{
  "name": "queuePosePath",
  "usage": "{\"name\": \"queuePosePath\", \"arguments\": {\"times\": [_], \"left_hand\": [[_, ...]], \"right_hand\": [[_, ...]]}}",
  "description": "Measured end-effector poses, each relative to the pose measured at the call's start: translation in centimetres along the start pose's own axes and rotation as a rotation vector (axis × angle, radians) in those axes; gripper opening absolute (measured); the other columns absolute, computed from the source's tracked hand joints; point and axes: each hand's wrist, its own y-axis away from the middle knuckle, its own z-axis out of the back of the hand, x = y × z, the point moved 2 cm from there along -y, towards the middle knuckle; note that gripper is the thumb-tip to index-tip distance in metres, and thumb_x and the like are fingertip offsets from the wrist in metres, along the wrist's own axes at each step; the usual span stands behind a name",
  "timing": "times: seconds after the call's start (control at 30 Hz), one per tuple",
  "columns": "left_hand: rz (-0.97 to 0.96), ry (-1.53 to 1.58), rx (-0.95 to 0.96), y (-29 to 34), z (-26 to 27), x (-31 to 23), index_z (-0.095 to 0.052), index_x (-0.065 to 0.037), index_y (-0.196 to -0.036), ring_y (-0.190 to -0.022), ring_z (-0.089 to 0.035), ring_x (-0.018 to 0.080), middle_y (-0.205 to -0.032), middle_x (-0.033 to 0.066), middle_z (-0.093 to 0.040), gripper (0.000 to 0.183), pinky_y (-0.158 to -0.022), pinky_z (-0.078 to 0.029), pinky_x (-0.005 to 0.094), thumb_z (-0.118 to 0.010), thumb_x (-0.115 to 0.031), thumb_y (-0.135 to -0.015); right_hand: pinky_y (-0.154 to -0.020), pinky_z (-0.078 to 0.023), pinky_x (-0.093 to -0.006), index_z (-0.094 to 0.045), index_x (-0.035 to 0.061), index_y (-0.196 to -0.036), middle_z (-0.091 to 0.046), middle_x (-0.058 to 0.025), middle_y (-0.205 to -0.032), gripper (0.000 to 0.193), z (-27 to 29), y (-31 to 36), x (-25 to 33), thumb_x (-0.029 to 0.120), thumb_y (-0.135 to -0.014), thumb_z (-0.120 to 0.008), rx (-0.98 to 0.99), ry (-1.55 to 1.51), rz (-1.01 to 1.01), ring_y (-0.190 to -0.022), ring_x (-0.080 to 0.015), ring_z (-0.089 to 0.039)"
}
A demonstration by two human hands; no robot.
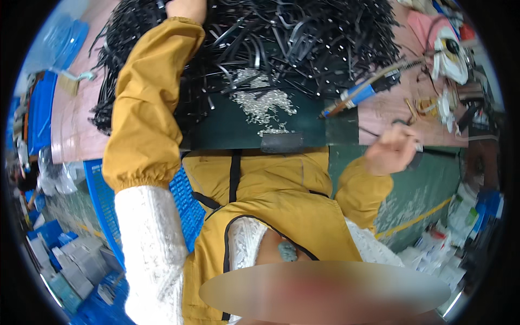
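My left arm stretches far forward in a mustard sleeve. My left hand (187, 8) lies at the top edge among a big heap of black straps (303, 38), and its fingers are cut off or hidden. Thin and glossy, the straps have small shiny ends. My right hand (392, 148) hovers by the table's front edge at the right, its fingers curled together; what they hold, if anything, is too small to make out. Between the hands, a pile of small silvery metal pieces (262, 103) lies on the dark green mat (211, 130). A blue-and-black pen-shaped tool (357, 96) points toward that mat.
A dark flat patch (281, 142) sits at the mat's front edge. Right of the tool are a white-and-yellow device (450, 57) and small loose items. A brush (70, 81) lies on the left of the pink tabletop (70, 127). A blue basket (103, 200) stands below.
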Motion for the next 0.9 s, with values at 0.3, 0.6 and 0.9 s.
{"name": "queuePosePath", "arguments": {"times": [0.3, 0.6, 0.9], "left_hand": [[-0.148, -0.003, 0.084, 7.3, 9.6, 0.8, -0.066, -0.002, -0.109, -0.097, -0.069, 0.0428, -0.099, 0.0217, -0.071, 0.042, -0.082, -0.055, 0.0491, -0.054, -0.041, -0.100], [0.158, 2.299, -0.055, 30.2, 6.3, -16.0, -0.053, 0.002, -0.115, -0.087, -0.063, 0.0190, -0.095, 0.0098, -0.059, 0.017, -0.090, -0.052, 0.0362, -0.046, -0.013, -0.108], [0.189, 1.958, -0.041, 41.0, 2.5, -14.3, -0.031, -0.003, -0.145, -0.133, -0.057, 0.0346, -0.126, 0.0182, -0.059, 0.060, -0.106, -0.052, 0.0406, -0.064, 0.007, -0.096]], "right_hand": [[-0.072, -0.047, -0.0310, -0.065, -0.0019, -0.107, -0.056, -0.0118, -0.091, 0.013, -3.8, 7.8, -4.6, 0.004, -0.102, -0.055, 0.656, 0.802, 0.062, -0.076, -0.0205, -0.057], [-0.067, -0.053, -0.0270, -0.065, -0.0041, -0.103, -0.063, -0.0085, -0.094, 0.010, -6.1, 9.4, -5.9, 0.002, -0.101, -0.057, 0.732, 0.900, -0.267, -0.071, -0.0140, -0.061], [-0.069, -0.056, -0.0238, -0.066, -0.0081, -0.108, -0.071, -0.0108, -0.100, 0.012, -6.9, 11.1, -8.8, 0.000, -0.099, -0.065, 0.534, 0.670, -0.593, -0.076, -0.0118, -0.067]]}}
